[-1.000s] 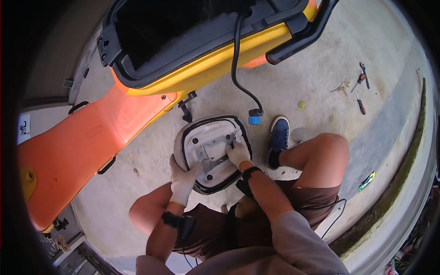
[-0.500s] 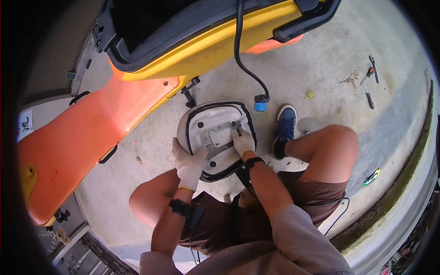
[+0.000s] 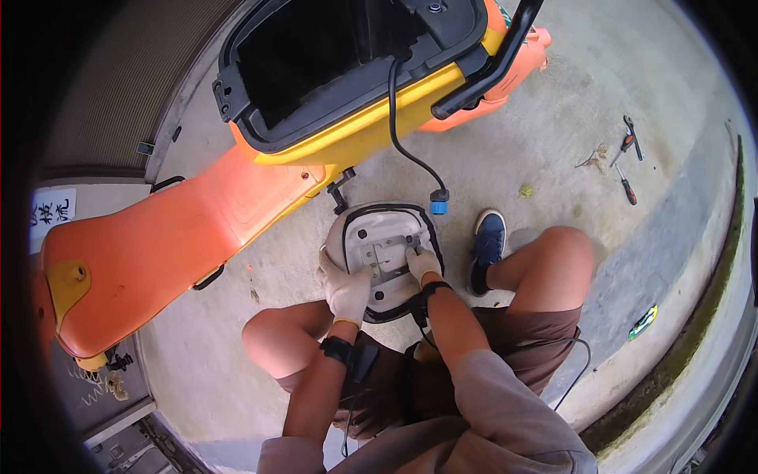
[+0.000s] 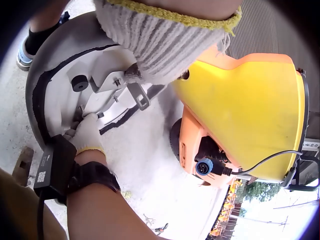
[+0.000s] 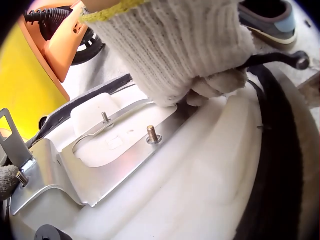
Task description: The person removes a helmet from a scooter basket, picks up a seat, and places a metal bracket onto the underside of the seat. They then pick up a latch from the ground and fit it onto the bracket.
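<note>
A grey padded seat (image 3: 385,226) is held underside up, black-trimmed, white inside. A shiny metal bracket (image 5: 100,181) with threaded studs (image 5: 151,133) spans its middle. In the right-wrist view, a dark ring-ended tool (image 5: 280,57) juts toward two o'clock.

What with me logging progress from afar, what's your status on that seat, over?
Left hand gripping upturned scooter seat. Right hand clutching dark wrench-like tool by metal bracket. Blue connector hanging nearby, seemingly not blocking.
</note>
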